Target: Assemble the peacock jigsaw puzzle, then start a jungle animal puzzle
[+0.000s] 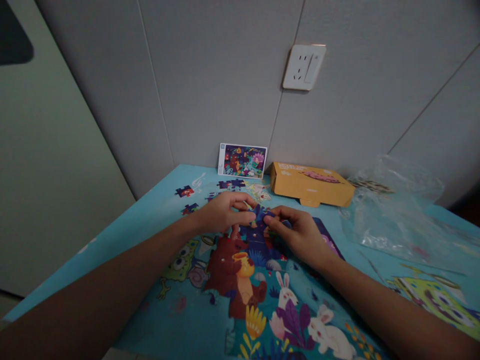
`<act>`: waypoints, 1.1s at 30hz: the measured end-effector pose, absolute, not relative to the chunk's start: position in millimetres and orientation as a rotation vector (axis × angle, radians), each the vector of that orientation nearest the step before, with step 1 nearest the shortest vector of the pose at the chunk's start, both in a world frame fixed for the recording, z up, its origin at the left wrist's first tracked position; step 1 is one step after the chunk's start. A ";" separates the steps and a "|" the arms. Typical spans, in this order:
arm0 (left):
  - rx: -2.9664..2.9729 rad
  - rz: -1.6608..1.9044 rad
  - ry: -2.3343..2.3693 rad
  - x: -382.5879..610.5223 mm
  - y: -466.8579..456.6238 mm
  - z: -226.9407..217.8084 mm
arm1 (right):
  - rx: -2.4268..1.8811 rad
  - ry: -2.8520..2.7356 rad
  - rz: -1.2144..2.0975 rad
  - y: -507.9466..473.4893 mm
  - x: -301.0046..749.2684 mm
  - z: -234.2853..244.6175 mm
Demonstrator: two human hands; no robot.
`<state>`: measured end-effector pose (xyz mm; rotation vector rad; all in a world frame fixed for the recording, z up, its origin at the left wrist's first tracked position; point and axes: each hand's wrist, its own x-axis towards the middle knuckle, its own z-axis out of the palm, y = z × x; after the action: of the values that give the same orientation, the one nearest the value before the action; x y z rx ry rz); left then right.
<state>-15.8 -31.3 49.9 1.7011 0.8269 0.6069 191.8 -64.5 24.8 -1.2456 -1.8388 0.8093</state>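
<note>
Pinching right hand: thumb and bent index finger nearly together on a dark blue puzzle piece (259, 218) at the centre of the frame, the right hand (302, 232) hiding its lower fingers.
Left hand (224, 212): half-curled, thumb at the piece's left side, index finger arched above; whether it grips or only presses, I cannot tell.
Blue piece: ringed by fingers, so its outline and any join to the puzzle below are hard to make out.
Joined puzzle (245, 270): lower centre, showing bear and rabbits; cut off by the bottom edge, its right side covered by the right forearm.
Purple-and-pink section (328, 240): half hidden behind the right wrist; its join is unclear.
Forearms: slanting in from both lower corners, wrists bent inward.
Loose pieces (184, 191): beyond the left hand, some partly covered by it.
Picture card (243, 161): leaning on the wall, above centre.
Orange box (313, 185): right of the card.
Clear bag (393, 225): crumpled at right, blurring what lies beneath.
Wall socket (304, 67): upper right.
Dark shape (15, 37): upper left, cut off, unidentifiable.
</note>
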 end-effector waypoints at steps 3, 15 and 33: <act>1.771 0.568 0.837 -13.9 -31.5 47.0 | -1.283 -1.858 0.697 -63.7 193.5 25.1; 2.114 0.553 2.304 -98.1 10.3 69.9 | -1.875 -1.785 0.088 -25.9 231.7 13.5; 1.912 0.658 1.614 -62.8 -8.1 72.1 | -1.756 -1.848 0.077 -46.0 208.2 24.5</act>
<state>-62.8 -8.1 72.1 1.9122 1.6142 0.6582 208.2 -46.0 24.5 -1.7555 -1.8479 0.0768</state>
